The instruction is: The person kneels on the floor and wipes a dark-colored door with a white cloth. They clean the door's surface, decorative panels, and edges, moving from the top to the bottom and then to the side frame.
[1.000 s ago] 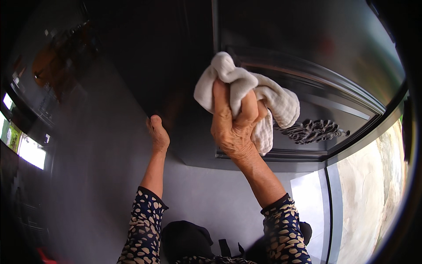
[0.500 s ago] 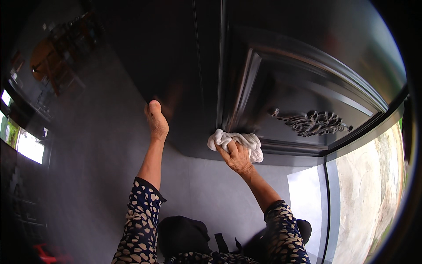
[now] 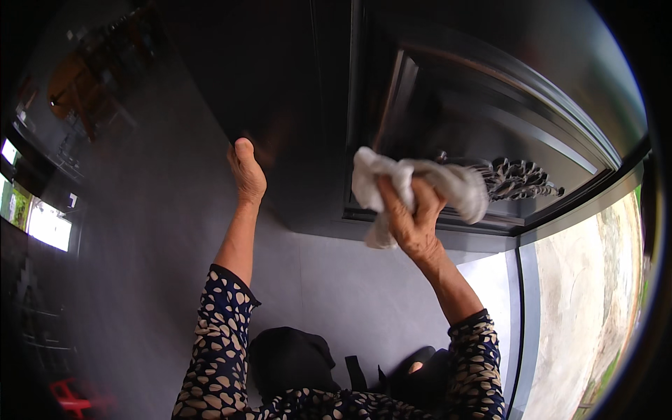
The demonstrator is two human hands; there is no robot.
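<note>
Reaching hands (image 3: 249, 173) (image 3: 414, 227) well apart, forearms (image 3: 236, 238) outstretched

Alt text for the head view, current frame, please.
A right hand holds a bunched off-white cloth, motion-blurred, in front of a dark panelled door with a carved ornament. The left hand holds the door's edge; a grey floor shows below.

Smooth grey floor (image 3: 308, 280) spans the centre and left of the frame. Upper left: dim brown wooden furniture (image 3: 66, 87) with a rounded outline. Left edge: a bright window-like opening (image 3: 49, 225), greenery beside it. Lower left: a blurred red object (image 3: 70, 397). Right: daylight patch (image 3: 494, 281), grey sill strip (image 3: 530, 308), pale mottled outdoor ground (image 3: 581, 294).
</note>
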